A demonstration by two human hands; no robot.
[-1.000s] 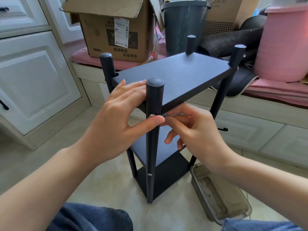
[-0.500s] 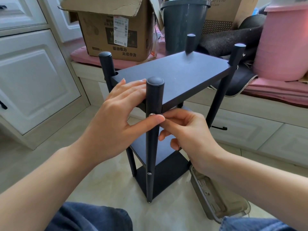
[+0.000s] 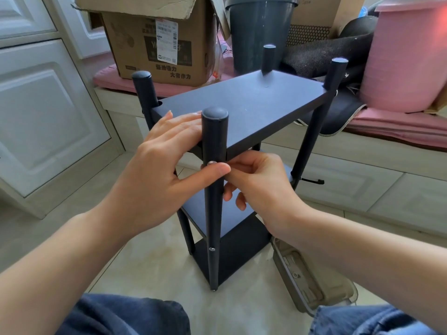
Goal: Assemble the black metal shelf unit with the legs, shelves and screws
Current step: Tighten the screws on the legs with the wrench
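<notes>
Both hands (left (image 3: pixel 154 165), right (image 3: pixel 256 187)) stay on leg (image 3: pixel 214 141).

The matte black metal shelf unit (image 3: pixel 244 107) is showing a silver round screw head (image 3: pixel 212 249) on its near leg. At 11 o'clock the brown cardboard box (image 3: pixel 154 49) is carrying a white label with black print. At 2 o'clock the pale pink plastic tub (image 3: pixel 406 61) is standing on a pink striped cushion (image 3: pixel 396 124). At 12 o'clock a dark grey plastic bucket (image 3: pixel 256 27) is standing.
</notes>
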